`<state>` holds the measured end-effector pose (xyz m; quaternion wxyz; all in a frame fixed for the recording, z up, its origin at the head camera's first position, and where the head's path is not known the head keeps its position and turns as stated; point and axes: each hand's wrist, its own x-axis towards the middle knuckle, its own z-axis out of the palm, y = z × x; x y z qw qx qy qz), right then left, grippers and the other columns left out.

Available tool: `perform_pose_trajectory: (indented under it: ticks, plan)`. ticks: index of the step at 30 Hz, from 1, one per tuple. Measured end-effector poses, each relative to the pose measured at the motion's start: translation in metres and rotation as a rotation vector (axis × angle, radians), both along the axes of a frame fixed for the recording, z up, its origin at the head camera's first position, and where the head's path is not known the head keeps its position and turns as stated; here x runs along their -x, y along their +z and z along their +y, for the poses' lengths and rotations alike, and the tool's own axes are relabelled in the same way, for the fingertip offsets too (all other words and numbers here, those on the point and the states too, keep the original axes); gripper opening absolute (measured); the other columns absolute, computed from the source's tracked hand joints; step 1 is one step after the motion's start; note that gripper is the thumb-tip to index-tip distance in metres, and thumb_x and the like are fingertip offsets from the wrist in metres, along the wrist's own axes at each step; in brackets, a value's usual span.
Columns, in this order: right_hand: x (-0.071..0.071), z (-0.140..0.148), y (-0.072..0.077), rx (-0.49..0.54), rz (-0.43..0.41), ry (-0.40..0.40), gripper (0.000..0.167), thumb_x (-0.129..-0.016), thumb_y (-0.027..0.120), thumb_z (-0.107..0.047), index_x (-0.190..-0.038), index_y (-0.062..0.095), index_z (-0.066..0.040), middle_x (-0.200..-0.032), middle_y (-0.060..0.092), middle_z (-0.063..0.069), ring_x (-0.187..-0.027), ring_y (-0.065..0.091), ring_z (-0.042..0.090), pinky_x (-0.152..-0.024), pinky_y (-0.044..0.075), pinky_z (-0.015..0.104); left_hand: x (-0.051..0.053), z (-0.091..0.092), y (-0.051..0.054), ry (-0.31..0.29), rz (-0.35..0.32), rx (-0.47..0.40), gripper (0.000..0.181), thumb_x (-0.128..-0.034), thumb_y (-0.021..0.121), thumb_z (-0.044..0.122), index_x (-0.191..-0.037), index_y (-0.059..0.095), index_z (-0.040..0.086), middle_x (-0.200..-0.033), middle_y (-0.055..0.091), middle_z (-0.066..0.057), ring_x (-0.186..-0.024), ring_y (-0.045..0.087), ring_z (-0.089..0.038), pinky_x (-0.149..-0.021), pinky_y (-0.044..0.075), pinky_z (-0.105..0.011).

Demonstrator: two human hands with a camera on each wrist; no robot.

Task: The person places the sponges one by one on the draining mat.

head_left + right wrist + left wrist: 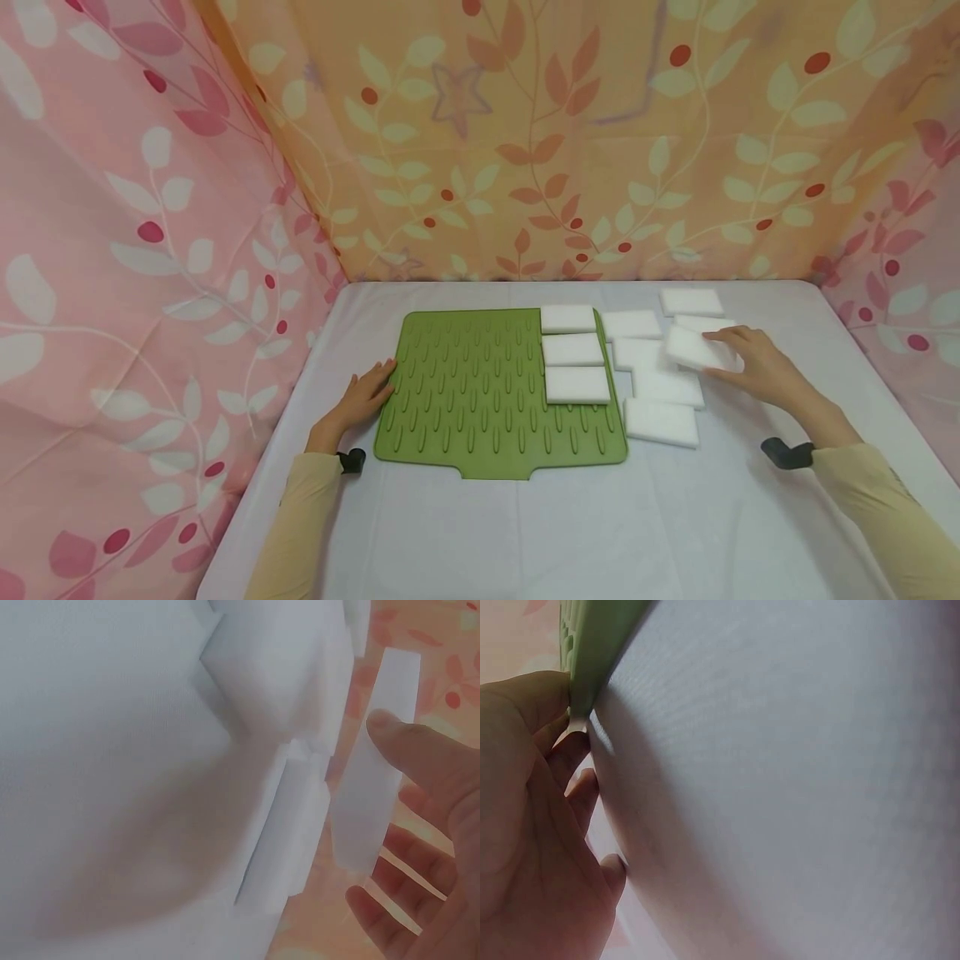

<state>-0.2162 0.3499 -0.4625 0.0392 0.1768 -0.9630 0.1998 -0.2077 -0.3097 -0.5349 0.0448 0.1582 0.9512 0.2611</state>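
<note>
The right hand (763, 368) pinches a white block (686, 347) right of the green mat (461, 387); this pick-up probably calls for placing there. The relaxed left hand (354, 402) touches the mat.

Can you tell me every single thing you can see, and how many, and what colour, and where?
Bumpy mat: one, green, on the table
Pads on the mat: three, white, in a column at its right side
Loose pads: at least six, white, right of the mat, some overlapping
Held pad: one, white, in the right hand
Table cover: one, whitish, under everything
Back cloth: one, orange-yellow with leaves, behind the table
Side cloths: two, pink with leaves, left and right
Wrist gadgets: two, black, by the left and right cuffs
Sleeves: two, beige, left and right
Left hand: one, touching the mat's left edge
Right hand: one, pinching the held pad
</note>
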Motion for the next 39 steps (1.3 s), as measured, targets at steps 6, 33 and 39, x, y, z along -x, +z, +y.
perform_pose_trajectory:
  ticks: [6, 33, 39]
  plan:
    - [0.0, -0.01, 0.0, -0.005, 0.015, 0.034, 0.059, -0.075, 0.077, -0.027, -0.124, 0.054, -0.001, -0.121, 0.048, 0.023, -0.108, 0.041, 0.041, -0.084, 0.038, 0.063, 0.0, 0.0, 0.0, 0.0, 0.008, -0.003, 0.054, -0.098, 0.045, 0.021, -0.145, 0.027, 0.002, -0.148, 0.026, -0.022, -0.137, 0.02, -0.042, -0.103, 0.003, -0.069]
    - [-0.009, -0.059, 0.001, -0.015, 0.043, 0.158, 0.057, -0.075, 0.077, -0.03, -0.122, 0.058, -0.006, -0.117, 0.053, 0.016, -0.106, 0.047, 0.033, -0.084, 0.043, 0.054, -0.003, 0.003, 0.002, 0.015, -0.013, 0.003, 0.055, -0.0978, 0.046, 0.019, -0.146, 0.026, 0.003, -0.149, 0.026, -0.019, -0.138, 0.02, -0.039, -0.105, 0.002, -0.067]
    - [-0.014, -0.07, 0.003, -0.004, 0.047, 0.191, 0.057, -0.075, 0.078, -0.03, -0.122, 0.057, -0.007, -0.118, 0.054, 0.014, -0.106, 0.048, 0.032, -0.083, 0.045, 0.051, -0.002, 0.003, 0.003, 0.017, -0.006, 0.004, 0.055, -0.0978, 0.046, 0.02, -0.146, 0.026, 0.003, -0.149, 0.027, -0.019, -0.138, 0.02, -0.039, -0.105, 0.002, -0.067]
